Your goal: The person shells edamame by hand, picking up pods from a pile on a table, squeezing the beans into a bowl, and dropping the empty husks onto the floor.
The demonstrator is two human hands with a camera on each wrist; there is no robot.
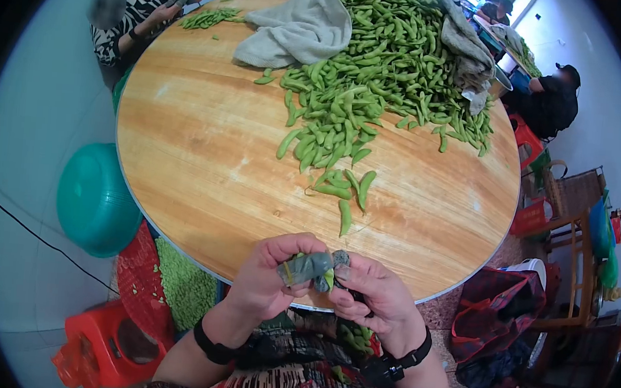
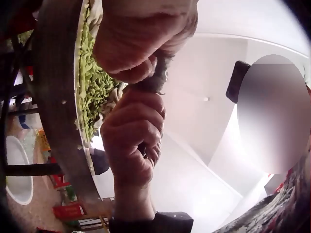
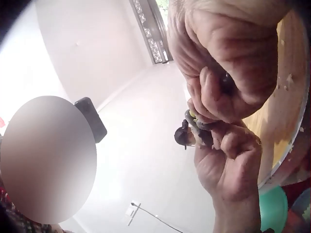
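Close together at the table's near edge, both hands pinch a small green edamame pod (image 1: pixel 329 279), mostly hidden by the fingertips. My left hand (image 1: pixel 264 278) comes in from the left, with grey-green covers (image 1: pixel 305 268) wrapped over its thumb and fingertip. From the other side my right hand (image 1: pixel 375 295) meets it, fingers curled, with a dark grey cover (image 1: pixel 340 258) on a digit. In the left wrist view the right hand (image 2: pixel 133 128) is curled below the left. In the right wrist view the left hand (image 3: pixel 231 167) shows beneath the right, a bit of green between them.
A large heap of edamame pods (image 1: pixel 395 47) lies on the round wooden table (image 1: pixel 191 141), beside a grey cloth (image 1: pixel 298 29). Several loose pods (image 1: pixel 344 217) trail nearer. Shelled beans (image 1: pixel 183 282) fill a container below left, near a teal basin (image 1: pixel 98 199) and red stool (image 1: pixel 112 346). Other people sit farther off.
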